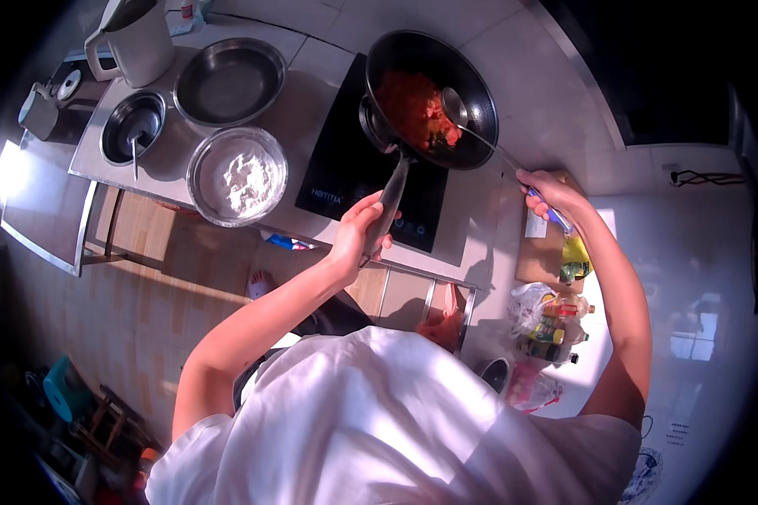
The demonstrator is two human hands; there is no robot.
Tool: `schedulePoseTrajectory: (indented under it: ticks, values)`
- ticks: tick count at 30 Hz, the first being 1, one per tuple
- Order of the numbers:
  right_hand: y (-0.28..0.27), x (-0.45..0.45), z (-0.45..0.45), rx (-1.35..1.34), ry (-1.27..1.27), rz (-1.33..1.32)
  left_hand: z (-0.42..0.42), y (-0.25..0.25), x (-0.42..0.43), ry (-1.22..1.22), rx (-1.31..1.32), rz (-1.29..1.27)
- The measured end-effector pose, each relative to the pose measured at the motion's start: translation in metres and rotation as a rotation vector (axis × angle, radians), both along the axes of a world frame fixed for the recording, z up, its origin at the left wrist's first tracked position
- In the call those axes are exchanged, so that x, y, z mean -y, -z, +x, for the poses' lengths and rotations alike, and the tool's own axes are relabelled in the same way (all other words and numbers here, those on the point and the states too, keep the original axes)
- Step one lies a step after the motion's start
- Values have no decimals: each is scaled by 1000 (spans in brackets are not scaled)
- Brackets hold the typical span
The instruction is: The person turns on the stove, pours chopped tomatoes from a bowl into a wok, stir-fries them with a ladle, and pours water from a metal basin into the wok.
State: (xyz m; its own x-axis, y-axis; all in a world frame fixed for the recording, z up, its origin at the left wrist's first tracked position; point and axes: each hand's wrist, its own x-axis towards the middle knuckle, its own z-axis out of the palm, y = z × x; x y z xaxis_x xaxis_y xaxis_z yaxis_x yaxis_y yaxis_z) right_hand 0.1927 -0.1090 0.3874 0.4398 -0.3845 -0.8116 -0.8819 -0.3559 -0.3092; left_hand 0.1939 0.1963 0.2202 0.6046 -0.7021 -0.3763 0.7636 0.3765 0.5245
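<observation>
My left hand (364, 229) is wrapped round the long handle of a dark wok (472, 93), which is tilted above the black induction cooker (328, 181). Inside the wok lies a red, chunky food (408, 101) that looks like chopped tomato. My right hand (552, 194) grips the blue-ended handle of a metal ladle (453, 105). The ladle's bowl is inside the wok, at the right side of the red food. Both hands are closed on their handles.
Left of the cooker stand a bowl of white flour (206, 181), a wide metal basin (229, 80), a small dark bowl (122, 135) with a spoon, and a pale jug (139, 42). Several bottles (564, 332) stand to the right. A teal object (67, 387) is at lower left.
</observation>
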Motion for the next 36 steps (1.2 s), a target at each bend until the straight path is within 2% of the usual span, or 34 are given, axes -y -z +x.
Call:
schedulePoseTrajectory:
  ticks: [2,6,9,15,18,21,27,31,34,36]
  values:
    - [-7,7,1,-43,-127,-154,0,1,1,-4,-4,-1]
    - [7,14,4,-151,-133,-109,-1,3,2,-33,-60,-16]
    - [16,2,7,-231,-43,-117,-1,-3,0,0,-2,-14]
    - [25,6,14,-161,127,197,4,0,-3,11,18,5]
    - [13,1,14,7,31,99,5,7,-2,-22,-30,-37]
    - [16,14,24,46,-88,-134,4,6,0,-14,-31,-34]
    - [55,10,30,26,-205,-208,4,3,-2,-26,-35,-47]
    - [61,-4,23,24,-326,-358,5,3,0,-23,-27,-37]
    - [39,10,31,42,-133,-209,5,3,-3,-26,-29,-28]
    - [32,-1,27,97,-123,-233,5,3,-2,-23,-34,-36]
